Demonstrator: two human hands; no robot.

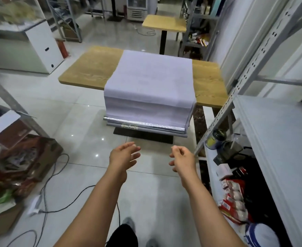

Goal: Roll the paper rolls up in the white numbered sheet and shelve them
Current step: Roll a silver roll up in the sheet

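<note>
A broad white sheet point(152, 79) lies over the wooden table point(89, 68) and hangs down its near edge. At the hanging end sit paper rolls point(145, 124), one silvery, partly covered by the sheet. My left hand point(124, 155) is stretched forward below the rolls with its fingers straight and holds nothing. My right hand point(181, 157) is beside it, fingers loosely curled, also holding nothing. Both hands are short of the sheet and touch nothing.
A grey metal shelf unit point(264, 122) stands at the right with packets and jars on its lower level. A cardboard box point(27, 157) of goods and loose cables point(57, 184) lie on the tiled floor at the left. A second small table point(164, 24) stands behind.
</note>
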